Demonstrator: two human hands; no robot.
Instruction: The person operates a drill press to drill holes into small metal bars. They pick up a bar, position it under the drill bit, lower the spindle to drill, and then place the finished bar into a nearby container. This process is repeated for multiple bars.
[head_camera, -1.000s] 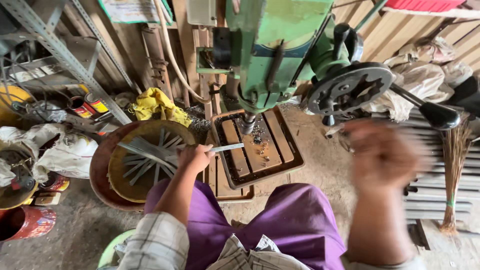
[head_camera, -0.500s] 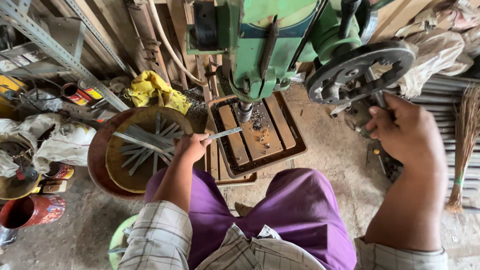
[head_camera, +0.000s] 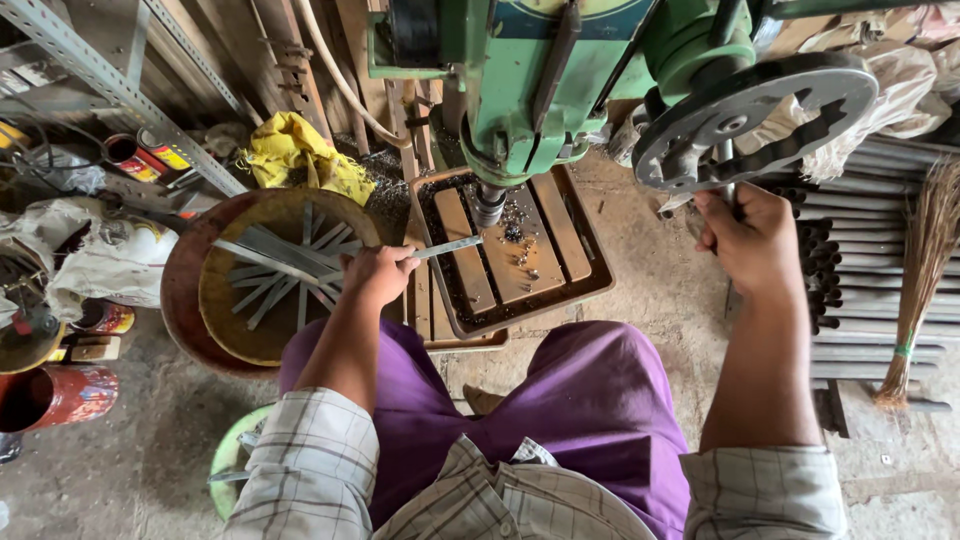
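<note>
Strip (head_camera: 447, 247) being gripped by closed left hand (head_camera: 378, 275), held under drill (head_camera: 488, 205). Feed handle (head_camera: 728, 190) right of drill being gripped by right hand (head_camera: 752, 240). Strip best kept flat, feed eased.

drill press (head_camera: 560, 70): top cut off | lever: hidden by right hand (head_camera: 755, 245)

Drill table (head_camera: 545, 262) under the spindle (head_camera: 489, 205), strip-filled bowl (head_camera: 250, 320) to its left (rods (head_camera: 860, 290) on the right).

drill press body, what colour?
Green, seen clearly in the head view: the drill press housing above the metal strip that the left hand holds.
</note>
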